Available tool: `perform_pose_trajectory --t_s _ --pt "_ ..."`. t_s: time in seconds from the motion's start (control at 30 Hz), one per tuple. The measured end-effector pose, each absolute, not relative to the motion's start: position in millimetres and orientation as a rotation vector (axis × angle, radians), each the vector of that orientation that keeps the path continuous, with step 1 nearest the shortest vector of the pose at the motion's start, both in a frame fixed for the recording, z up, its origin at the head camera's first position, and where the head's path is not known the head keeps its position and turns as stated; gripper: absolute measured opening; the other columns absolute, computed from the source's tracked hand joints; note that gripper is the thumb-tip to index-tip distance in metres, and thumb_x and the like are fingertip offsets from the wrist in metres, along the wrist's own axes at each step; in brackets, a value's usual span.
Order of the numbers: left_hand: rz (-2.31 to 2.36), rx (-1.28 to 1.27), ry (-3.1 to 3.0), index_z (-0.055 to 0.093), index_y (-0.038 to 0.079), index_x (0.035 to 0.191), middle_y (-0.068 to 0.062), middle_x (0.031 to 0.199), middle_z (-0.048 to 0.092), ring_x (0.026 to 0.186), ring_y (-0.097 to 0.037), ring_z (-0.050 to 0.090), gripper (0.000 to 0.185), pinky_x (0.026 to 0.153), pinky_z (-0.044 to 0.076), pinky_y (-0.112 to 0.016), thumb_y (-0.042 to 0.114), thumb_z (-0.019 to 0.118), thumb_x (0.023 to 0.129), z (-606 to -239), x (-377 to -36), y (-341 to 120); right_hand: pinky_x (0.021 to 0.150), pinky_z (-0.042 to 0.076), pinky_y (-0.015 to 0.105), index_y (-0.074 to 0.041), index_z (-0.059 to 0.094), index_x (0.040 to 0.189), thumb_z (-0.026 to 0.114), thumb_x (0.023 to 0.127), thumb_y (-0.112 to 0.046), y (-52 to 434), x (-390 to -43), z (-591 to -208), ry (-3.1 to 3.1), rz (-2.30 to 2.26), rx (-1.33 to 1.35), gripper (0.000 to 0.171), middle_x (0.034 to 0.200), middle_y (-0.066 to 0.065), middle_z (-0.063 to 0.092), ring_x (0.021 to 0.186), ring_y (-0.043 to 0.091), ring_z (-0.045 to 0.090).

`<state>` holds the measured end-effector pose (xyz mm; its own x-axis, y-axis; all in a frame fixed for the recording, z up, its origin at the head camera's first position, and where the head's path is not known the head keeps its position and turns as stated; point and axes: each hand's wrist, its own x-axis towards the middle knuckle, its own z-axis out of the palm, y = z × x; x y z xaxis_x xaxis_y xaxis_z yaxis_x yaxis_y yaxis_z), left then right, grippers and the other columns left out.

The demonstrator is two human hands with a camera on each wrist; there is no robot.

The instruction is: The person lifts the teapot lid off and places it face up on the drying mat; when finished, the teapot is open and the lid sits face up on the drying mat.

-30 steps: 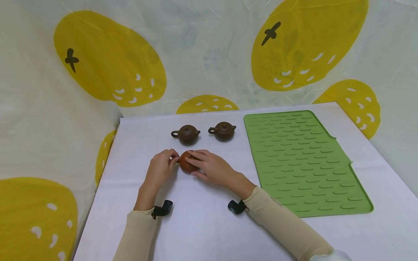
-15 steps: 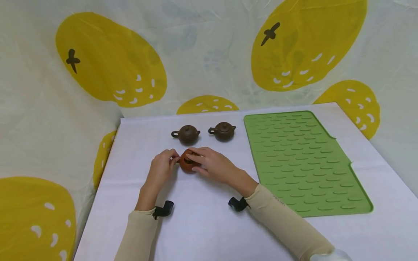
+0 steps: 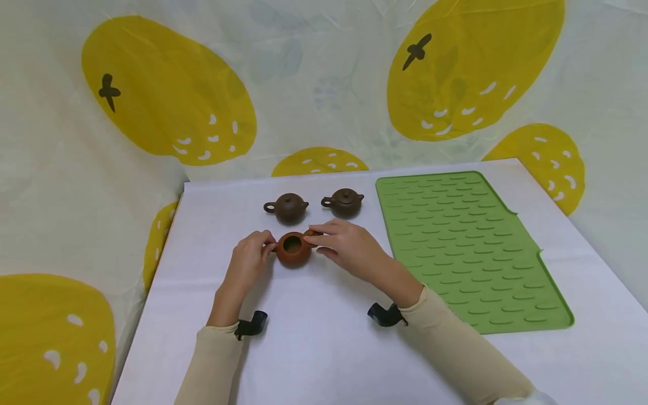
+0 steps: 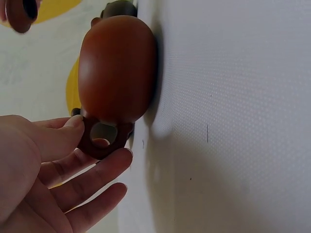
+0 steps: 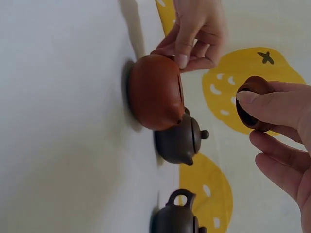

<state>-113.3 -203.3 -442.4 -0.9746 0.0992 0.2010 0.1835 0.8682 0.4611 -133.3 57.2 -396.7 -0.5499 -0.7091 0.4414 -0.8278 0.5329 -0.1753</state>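
Lid (image 5: 252, 103): now off; right hand (image 3: 349, 250) is pinching it, lifting toward 3 o'clock of the red-brown teapot (image 3: 293, 250).
Pot mouth: now exposed.
Left hand (image 3: 248, 263): pinching the handle (image 4: 101, 141), steadying the pot on the table (image 3: 324, 349).
Brown teapots (image 3: 287, 207) (image 3: 344, 202): standing at 12 o'clock, untouched.

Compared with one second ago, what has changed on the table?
The right hand has lifted the lid off the red-brown teapot and carried it a little to the right, so the pot's mouth now stands open. The left hand still pinches the pot's handle, and the pot stays in place. The two dark teapots and the green mat have not moved.
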Motion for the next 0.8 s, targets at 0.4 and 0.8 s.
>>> perform_pose_trajectory --t_s 0.4,0.8 --pt "-0.731 -0.226 -2.843 0.068 0.009 0.093 -0.012 0.09 0.07 0.086 -0.029 0.067 0.004 0.079 0.054 -0.048 0.011 0.071 0.094 -443 -114 -203 0.084 0.06 0.036 -0.02 0.081 0.111 0.081 0.084 -0.014 129 -114 -416 -2.597 0.626 1.135 0.027 0.112 0.001 0.08 0.1 0.019 0.075" --pt "-0.726 -0.243 -2.817 0.069 0.008 0.091 -0.012 0.088 0.071 0.084 -0.03 0.068 0.005 0.076 0.054 -0.049 0.01 0.073 0.092 -445 -115 -204 0.085 0.06 0.041 -0.016 0.078 0.116 0.078 0.087 -0.015 199 -99 -434 -2.808 0.594 0.928 0.029 0.108 -0.006 0.08 0.1 0.021 0.077"
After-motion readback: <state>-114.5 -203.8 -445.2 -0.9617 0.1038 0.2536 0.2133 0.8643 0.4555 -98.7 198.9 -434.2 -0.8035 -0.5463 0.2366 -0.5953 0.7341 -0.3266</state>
